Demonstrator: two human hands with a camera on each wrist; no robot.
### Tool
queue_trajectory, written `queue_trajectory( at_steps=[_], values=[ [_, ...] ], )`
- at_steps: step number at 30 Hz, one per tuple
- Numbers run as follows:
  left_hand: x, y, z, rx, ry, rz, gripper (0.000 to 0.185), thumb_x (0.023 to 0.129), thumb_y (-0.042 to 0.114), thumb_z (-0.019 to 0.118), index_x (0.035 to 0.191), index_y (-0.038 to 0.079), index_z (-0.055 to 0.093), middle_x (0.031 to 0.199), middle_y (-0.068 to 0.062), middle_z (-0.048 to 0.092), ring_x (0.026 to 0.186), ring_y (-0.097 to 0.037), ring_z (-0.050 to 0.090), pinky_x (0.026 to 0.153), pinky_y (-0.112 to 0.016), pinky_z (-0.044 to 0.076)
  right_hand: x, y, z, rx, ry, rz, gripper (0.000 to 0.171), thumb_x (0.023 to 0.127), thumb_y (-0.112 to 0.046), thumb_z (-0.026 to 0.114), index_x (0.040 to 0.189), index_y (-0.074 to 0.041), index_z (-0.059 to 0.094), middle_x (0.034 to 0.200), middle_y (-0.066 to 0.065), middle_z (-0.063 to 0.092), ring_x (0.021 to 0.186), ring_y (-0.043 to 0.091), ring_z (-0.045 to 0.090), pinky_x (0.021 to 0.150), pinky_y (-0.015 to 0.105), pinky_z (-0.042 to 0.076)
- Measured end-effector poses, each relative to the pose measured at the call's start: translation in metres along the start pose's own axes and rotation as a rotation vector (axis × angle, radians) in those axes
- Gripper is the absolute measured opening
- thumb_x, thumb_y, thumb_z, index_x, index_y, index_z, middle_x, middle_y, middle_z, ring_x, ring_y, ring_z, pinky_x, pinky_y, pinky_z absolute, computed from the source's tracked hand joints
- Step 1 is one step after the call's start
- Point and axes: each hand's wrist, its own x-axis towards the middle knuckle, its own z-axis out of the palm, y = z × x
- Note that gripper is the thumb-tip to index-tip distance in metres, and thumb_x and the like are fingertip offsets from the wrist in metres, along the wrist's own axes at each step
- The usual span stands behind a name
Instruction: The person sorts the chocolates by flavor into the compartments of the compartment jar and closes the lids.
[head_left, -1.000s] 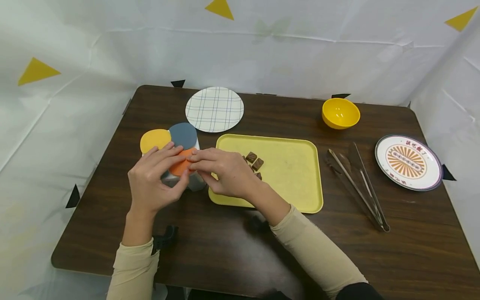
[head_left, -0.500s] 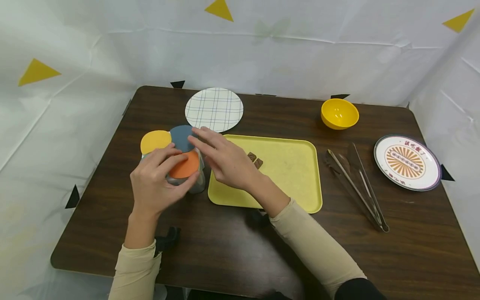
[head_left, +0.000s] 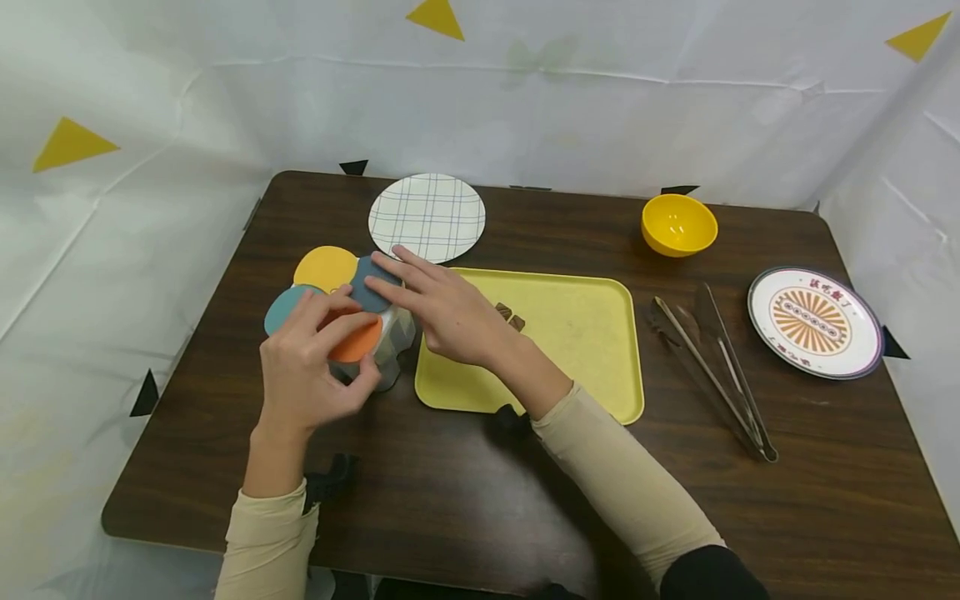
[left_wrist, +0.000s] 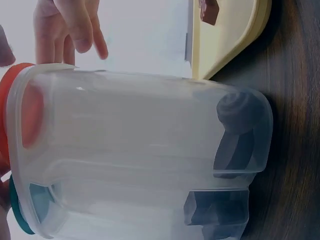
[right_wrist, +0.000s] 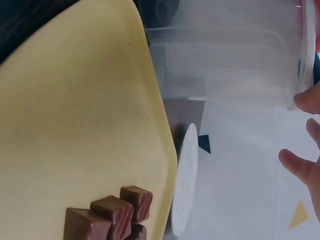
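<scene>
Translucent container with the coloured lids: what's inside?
In the left wrist view, dark pieces lie at the bottom of the translucent container; through its wall, I can't tell what they are. From above, the coloured lids cover the inside.

Beige sleeves (head_left: 266, 537) wrinkle beside a black wrist mount (head_left: 332, 479).

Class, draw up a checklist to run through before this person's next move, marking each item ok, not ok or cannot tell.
1. Hands clear of lids: not ok; the left hand spans the orange lid, and the right hand reaches over the blue lid.
2. Orange lid sealed: cannot tell; fingers cover part of its edge.
3. Container flat on table: cannot tell.
4. Chocolates on tray: ok.
5. Tongs away from hands: ok, beyond the tray.
</scene>
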Motion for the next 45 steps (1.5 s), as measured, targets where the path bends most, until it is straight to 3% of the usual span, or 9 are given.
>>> queue_trajectory(
  at_steps=[2, 5, 11, 17, 23, 29, 35, 45],
  values=[
    [0.0, -0.001, -0.001, -0.012, 0.004, -0.006, 0.039, 0.074, 0.036, 0.064, 0.096, 0.007, 0.077, 0.104, -0.011, 0.068, 0.105, -0.031, 0.065, 0.086, -0.057, 0.052, 0.001, 0.0, 0.0, 0.001, -0.009, 0.002, 0.069, 0.086, 0.009, 0.046, 0.15, -0.014, 0.042, 0.16, 0.006, 0.026, 0.149, 0.023, 0.014, 0.117, 0.034, 0.019],
    [0.0, -0.001, -0.001, -0.019, 0.008, -0.012, 0.036, 0.076, 0.035, 0.066, 0.097, 0.007, 0.077, 0.105, -0.011, 0.068, 0.101, -0.03, 0.064, 0.073, -0.052, 0.055, 0.001, -0.001, -0.001, 0.002, -0.015, 0.01, 0.065, 0.088, 0.006, 0.047, 0.15, -0.015, 0.043, 0.159, 0.006, 0.029, 0.148, 0.023, 0.017, 0.117, 0.035, 0.021],
    [0.0, -0.002, -0.002, -0.017, 0.038, -0.02, 0.036, 0.075, 0.027, 0.057, 0.098, 0.007, 0.077, 0.109, -0.012, 0.069, 0.104, -0.03, 0.065, 0.074, -0.053, 0.056, -0.001, -0.003, -0.002, 0.021, 0.047, -0.021, 0.049, 0.095, -0.003, 0.05, 0.142, -0.015, 0.053, 0.146, 0.008, 0.045, 0.144, 0.023, 0.029, 0.114, 0.034, 0.028],
    [0.001, -0.001, -0.003, -0.004, 0.054, -0.07, 0.039, 0.073, 0.018, 0.05, 0.099, 0.008, 0.077, 0.112, -0.009, 0.07, 0.108, -0.028, 0.065, 0.085, -0.057, 0.052, -0.003, -0.007, -0.005, 0.084, 0.111, -0.078, 0.039, 0.095, -0.006, 0.055, 0.133, -0.012, 0.059, 0.14, 0.009, 0.05, 0.142, 0.024, 0.032, 0.112, 0.032, 0.031],
    [0.003, -0.001, -0.001, 0.013, 0.024, -0.133, 0.046, 0.073, 0.006, 0.043, 0.105, 0.008, 0.076, 0.115, -0.007, 0.07, 0.115, -0.024, 0.063, 0.103, -0.06, 0.037, -0.005, -0.012, -0.009, 0.055, 0.052, -0.073, 0.037, 0.099, -0.012, 0.056, 0.135, -0.013, 0.058, 0.147, 0.002, 0.049, 0.142, 0.016, 0.033, 0.114, 0.037, 0.029],
    [0.006, -0.004, -0.003, -0.025, -0.023, -0.093, 0.05, 0.077, 0.002, 0.04, 0.113, 0.008, 0.074, 0.119, -0.007, 0.069, 0.12, -0.026, 0.06, 0.106, -0.06, 0.034, -0.007, -0.016, -0.013, -0.03, 0.049, -0.117, 0.036, 0.097, -0.018, 0.061, 0.133, -0.018, 0.062, 0.137, 0.002, 0.057, 0.131, 0.016, 0.048, 0.112, 0.038, 0.031],
    [0.004, -0.009, -0.001, -0.101, -0.037, -0.053, 0.052, 0.075, 0.008, 0.042, 0.117, 0.009, 0.072, 0.119, -0.008, 0.069, 0.121, -0.028, 0.059, 0.108, -0.061, 0.03, -0.008, -0.016, -0.016, -0.037, 0.049, -0.133, 0.039, 0.096, -0.021, 0.063, 0.135, -0.016, 0.061, 0.136, 0.004, 0.057, 0.126, 0.021, 0.051, 0.108, 0.035, 0.035],
    [-0.002, -0.014, 0.002, -0.102, -0.011, -0.009, 0.046, 0.081, 0.031, 0.058, 0.118, 0.008, 0.073, 0.121, -0.007, 0.068, 0.12, -0.029, 0.059, 0.108, -0.057, 0.032, -0.009, -0.013, -0.014, -0.021, 0.017, -0.123, 0.046, 0.094, -0.017, 0.067, 0.139, -0.019, 0.058, 0.144, 0.003, 0.052, 0.131, 0.02, 0.047, 0.105, 0.036, 0.041]
  ],
)
